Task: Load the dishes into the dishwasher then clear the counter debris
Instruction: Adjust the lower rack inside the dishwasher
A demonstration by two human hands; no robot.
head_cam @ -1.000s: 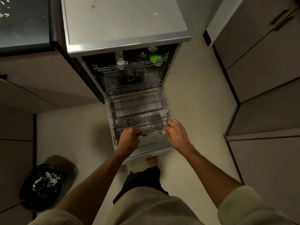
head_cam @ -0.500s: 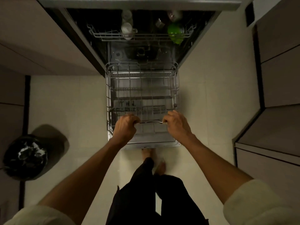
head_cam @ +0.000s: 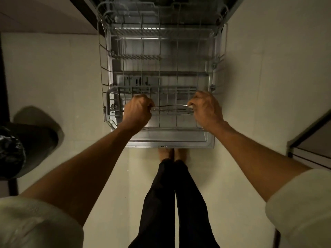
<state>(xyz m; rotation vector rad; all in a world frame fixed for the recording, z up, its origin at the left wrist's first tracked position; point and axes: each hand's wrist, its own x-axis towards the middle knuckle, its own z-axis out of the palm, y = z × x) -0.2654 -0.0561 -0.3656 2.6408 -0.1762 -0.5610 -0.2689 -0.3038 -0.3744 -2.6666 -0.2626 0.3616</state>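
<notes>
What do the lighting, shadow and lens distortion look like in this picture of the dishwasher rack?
Head view: dim, warm light; a dark shadow falls beside the black bin; wide-angle bending splays the forearms; glints show on the lower rack wire between left hand and right hand.

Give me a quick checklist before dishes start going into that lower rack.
1. Lower rack pulled out over the open door: ok.
2. Rack free of dishes where it shows: ok; its far end is cut off at the frame's top.
3. Left hand and right hand grip the rack's front rail: not ok for loading, since neither is free to carry a dish.
4. Bare feet close to the door's edge: not ok, a tripping or bumping risk.
5. Dishes within reach: cannot tell, none in view.
6. Black bin bag for the debris, on the floor to the left: ok.
</notes>
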